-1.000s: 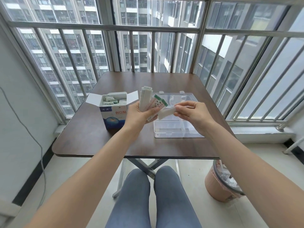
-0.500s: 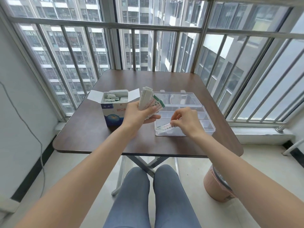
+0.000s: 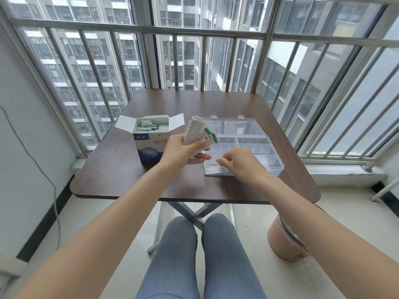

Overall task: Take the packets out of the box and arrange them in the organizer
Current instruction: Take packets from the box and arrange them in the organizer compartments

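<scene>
A blue-and-white cardboard box (image 3: 149, 147) stands open at the table's left, with several white packets (image 3: 149, 125) inside. My left hand (image 3: 179, 153) holds a fanned stack of packets (image 3: 199, 132) upright between the box and the clear plastic organizer (image 3: 271, 161). The organizer's lid (image 3: 233, 126) lies open on the far side. My right hand (image 3: 239, 164) hovers low over the organizer's near left compartment, fingers loosely curled, and I see nothing between them. A pale packet (image 3: 212, 169) seems to lie flat in that compartment, just under the fingertips.
The dark brown folding table (image 3: 121, 175) stands against a barred balcony window (image 3: 194, 31). A pink waste bin (image 3: 285, 242) sits on the floor under the table's right corner. A cable (image 3: 43, 169) hangs on the left wall. My knees are below the near edge.
My right hand took one packet from the stack, carried it down into the organizer's near left compartment and let it go. My left hand kept the stack steady.
</scene>
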The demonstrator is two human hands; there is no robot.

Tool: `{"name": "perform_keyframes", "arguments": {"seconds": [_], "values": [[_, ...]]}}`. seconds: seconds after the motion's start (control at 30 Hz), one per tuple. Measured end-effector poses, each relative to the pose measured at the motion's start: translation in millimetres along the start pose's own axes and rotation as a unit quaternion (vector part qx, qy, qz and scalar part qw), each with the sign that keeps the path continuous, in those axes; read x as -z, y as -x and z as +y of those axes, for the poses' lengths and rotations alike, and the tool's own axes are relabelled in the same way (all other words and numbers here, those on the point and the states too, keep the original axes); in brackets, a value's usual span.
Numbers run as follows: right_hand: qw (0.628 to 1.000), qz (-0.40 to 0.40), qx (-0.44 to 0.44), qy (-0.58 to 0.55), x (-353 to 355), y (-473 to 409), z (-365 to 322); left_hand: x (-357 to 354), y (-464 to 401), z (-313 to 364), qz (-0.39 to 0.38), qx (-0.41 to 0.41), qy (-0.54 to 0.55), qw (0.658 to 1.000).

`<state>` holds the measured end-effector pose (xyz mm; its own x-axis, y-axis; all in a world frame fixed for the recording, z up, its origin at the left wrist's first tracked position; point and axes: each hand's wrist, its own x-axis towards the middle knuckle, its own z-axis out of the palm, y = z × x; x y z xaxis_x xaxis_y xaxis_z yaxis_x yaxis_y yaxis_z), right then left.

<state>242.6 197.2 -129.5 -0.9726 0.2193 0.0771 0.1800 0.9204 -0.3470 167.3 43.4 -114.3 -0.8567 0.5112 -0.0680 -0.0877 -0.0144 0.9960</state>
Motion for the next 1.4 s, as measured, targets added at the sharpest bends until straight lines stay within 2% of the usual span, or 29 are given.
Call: {"name": "perform_keyframes", "arguments": {"seconds": [0.17, 0.23, 0.3, 0.37, 0.43, 0.53, 0.63, 0.7, 0.77, 0.83, 1.0, 1.13, 1.27, 1.4], "values": [[0.999, -0.049, 0.009, 0.003, -1.3, -0.7, 1.2, -1.2, -0.5, 0.1, -0.002, 0.008, 0.014, 1.0], [0.999, -0.038, 0.006, -0.019, 1.1, -1.5, 1.7, -2.6, -0.7, -0.2, -0.01, 0.015, 0.016, 1.0], [0.988, 0.009, -0.023, -0.15, 10.0, -2.6, 1.3, -3.0, -1.2, 0.4, -0.019, 0.026, 0.016, 0.999], [0.938, 0.028, -0.047, -0.343, 23.1, -2.2, 1.4, -2.8, -0.9, 1.0, -0.034, 0.039, 0.009, 0.999], [0.902, 0.018, -0.033, -0.429, 32.8, -1.5, 5.9, -5.3, 0.6, 1.6, -0.068, 0.049, -0.006, 0.997], [0.901, 0.026, -0.002, -0.434, 36.9, -0.7, 4.1, -9.4, 2.4, 2.7, -0.116, 0.047, -0.042, 0.991], [0.897, 0.039, -0.009, -0.44, 38.6, -0.6, 3.0, -11.3, 2.4, 4.0, -0.133, 0.044, -0.06, 0.988], [0.896, 0.047, -0.022, -0.441, 38.1, -1.7, 5.1, -10.6, 0.7, 3.6, -0.115, 0.037, -0.066, 0.991], [0.893, 0.06, -0.045, -0.444, 37.5, -2.6, 7.4, -8.9, -1.7, 2.8, -0.065, 0.02, -0.071, 0.995], [0.893, 0.062, -0.07, -0.441, 36.5, -2.7, 9.4, -6.4, -4.6, 1.3, -0.016, 0.001, -0.082, 0.996], [0.908, 0.056, -0.115, -0.4, 27.8, -5.7, 11.3, -7.3, -12.2, -2.6, 0.022, -0.046, -0.17, 0.984], [0.947, 0.074, -0.138, -0.279, 20.9, -8.8, 16.9, -13.8, -15.3, -3.8, 0.027, -0.092, -0.319, 0.943], [0.976, 0.063, -0.165, -0.126, 15.1, -8.8, 15.4, -13.1, -18.6, -8.0, 0.034, -0.121, -0.356, 0.926], [0.986, 0.019, -0.159, -0.037, 13.2, -8.2, 3.4, -11.1, -19.0, -11.0, 0.01, -0.111, -0.37, 0.922]]}}
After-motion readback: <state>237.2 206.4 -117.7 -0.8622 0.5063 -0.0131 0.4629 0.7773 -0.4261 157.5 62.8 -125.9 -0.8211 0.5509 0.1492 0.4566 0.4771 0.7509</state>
